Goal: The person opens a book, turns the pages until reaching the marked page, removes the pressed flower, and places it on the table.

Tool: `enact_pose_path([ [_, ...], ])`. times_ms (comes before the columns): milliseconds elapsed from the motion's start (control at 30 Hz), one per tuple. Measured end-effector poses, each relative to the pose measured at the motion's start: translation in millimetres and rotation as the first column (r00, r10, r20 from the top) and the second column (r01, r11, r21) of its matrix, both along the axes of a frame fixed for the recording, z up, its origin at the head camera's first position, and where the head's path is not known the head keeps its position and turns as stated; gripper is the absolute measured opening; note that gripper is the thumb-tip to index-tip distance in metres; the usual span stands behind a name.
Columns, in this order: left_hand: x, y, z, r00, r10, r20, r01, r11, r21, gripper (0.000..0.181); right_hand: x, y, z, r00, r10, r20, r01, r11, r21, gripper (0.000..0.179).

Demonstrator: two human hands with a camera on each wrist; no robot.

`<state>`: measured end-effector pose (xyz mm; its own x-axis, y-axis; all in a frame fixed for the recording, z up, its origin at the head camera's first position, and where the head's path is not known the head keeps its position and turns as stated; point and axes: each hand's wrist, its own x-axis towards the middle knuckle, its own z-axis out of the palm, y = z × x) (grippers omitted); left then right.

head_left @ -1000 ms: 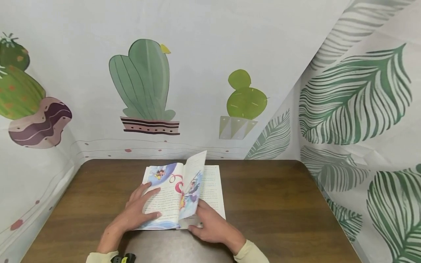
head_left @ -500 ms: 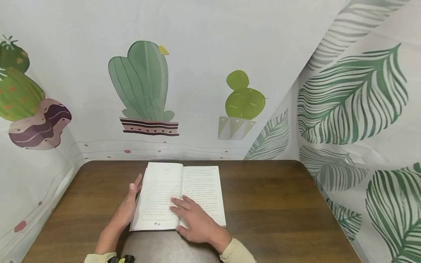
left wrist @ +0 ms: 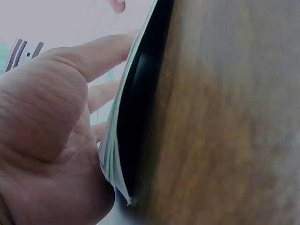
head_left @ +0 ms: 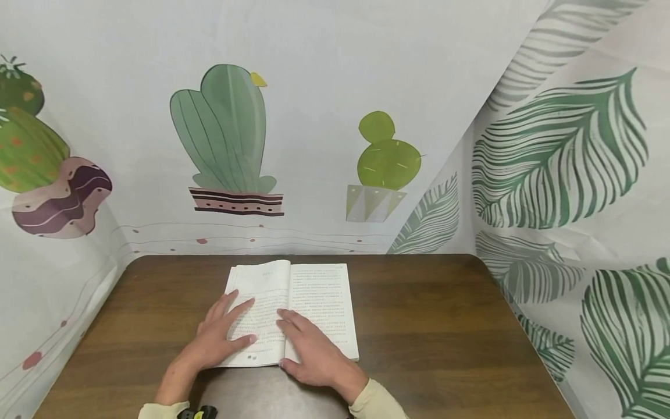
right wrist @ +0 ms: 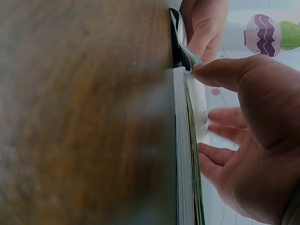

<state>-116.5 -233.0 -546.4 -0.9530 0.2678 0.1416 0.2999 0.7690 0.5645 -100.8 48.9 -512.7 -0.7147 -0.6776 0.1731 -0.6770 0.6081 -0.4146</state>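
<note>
An open book with printed text on both pages lies on the brown table. Across its left page my left hand rests with fingers spread. My right hand lies over the lower part of the right page, its fingertips reaching the center fold and its thumb at the bottom edge. In the left wrist view the left page's edge curves up off the tabletop beside the palm. The right wrist view shows the thick page block under the right hand, with the thumb tip at the fold.
The wooden table stretches to both sides of the book. Behind it hangs a white backdrop printed with cacti, and leaf-patterned fabric covers the right side. A dark watch-like strap sits at the left wrist.
The illustrated leaf that stood raised by the right hand has turned over to the left, showing text pages. My left hand moved off to the left edge, then back onto the left page.
</note>
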Motion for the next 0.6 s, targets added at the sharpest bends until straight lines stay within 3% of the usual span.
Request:
enact_pose_path([
  [133,-0.5,-0.3,-1.7,1.0,0.005,-0.007,-0.005,1.0,0.0,0.077,-0.2,-0.6,0.7,0.995,-0.074,0.066,0.075,0.997,-0.008,0.074],
  [367,-0.1,2.7,7.9,0.998,0.013,0.06,-0.013,1.0,-0.001,0.078,-1.0,5.8,2.7,0.996,-0.089,0.023,0.089,0.996,0.029,0.075],
  [600,0.5,2.7,12.1,0.994,0.028,0.11,-0.027,1.0,-0.013,0.078,-0.9,13.7,6.0,0.999,-0.049,-0.021,0.05,0.997,0.05,0.045],
])
